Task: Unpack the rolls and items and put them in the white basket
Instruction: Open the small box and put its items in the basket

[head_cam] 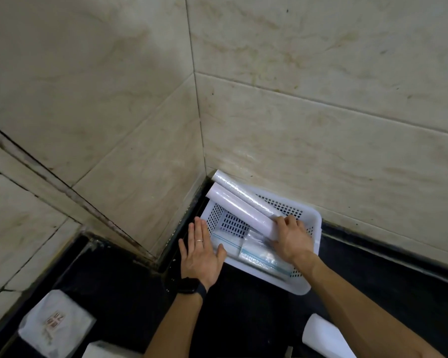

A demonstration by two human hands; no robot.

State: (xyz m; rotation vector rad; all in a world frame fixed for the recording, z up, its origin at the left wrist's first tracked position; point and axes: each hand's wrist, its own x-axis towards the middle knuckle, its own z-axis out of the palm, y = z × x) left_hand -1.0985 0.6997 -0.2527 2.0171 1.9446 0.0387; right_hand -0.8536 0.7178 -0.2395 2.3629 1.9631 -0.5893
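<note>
A white perforated basket (pixel 313 223) sits on a dark counter in the corner of two tiled walls. Two white rolls lie slanted across it, their far ends sticking out over the rim: the nearer roll (pixel 236 205) and the roll behind it (pixel 243 188) against the wall. My right hand (pixel 291 240) is closed around the near end of the nearer roll inside the basket. My left hand (pixel 201 254) rests flat with fingers apart at the basket's left rim, holding nothing. Clear plastic packets with blue strips (pixel 259 254) lie on the basket floor.
A white wrapped packet with a label (pixel 55 324) lies at the lower left of the dark counter (pixel 243 311). Another white item (pixel 326 337) lies at the lower right, and a white edge (pixel 106 351) shows at the bottom. Tiled walls close the corner behind the basket.
</note>
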